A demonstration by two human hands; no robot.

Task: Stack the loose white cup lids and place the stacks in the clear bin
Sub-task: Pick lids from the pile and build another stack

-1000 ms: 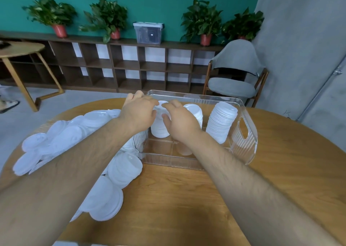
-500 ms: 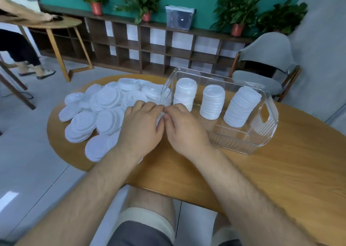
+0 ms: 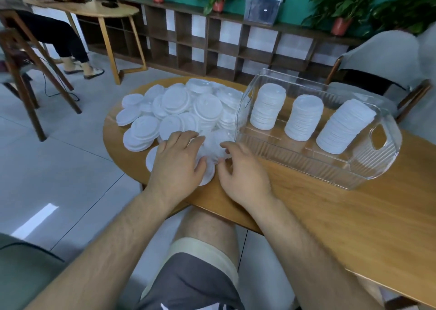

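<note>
My left hand [image 3: 179, 161] flat, fingers straight, on loose white plastic lids [image 3: 207, 108] | right hand [image 3: 243, 170] curled beside, grip blurred: cannot tell | three lid stacks [image 3: 303, 118] in one clear ribbed bin [image 3: 387, 161]

Loose white lids [image 3: 184, 111] lay in an overlapping heap on the table [image 3: 330, 215], flat or slightly tilted, just left of the clear bin [image 3: 387, 142]; the ribbed bin stood upright; inside, three lid stacks [image 3: 303, 117] stood in a row, the rightmost leaning.
</note>
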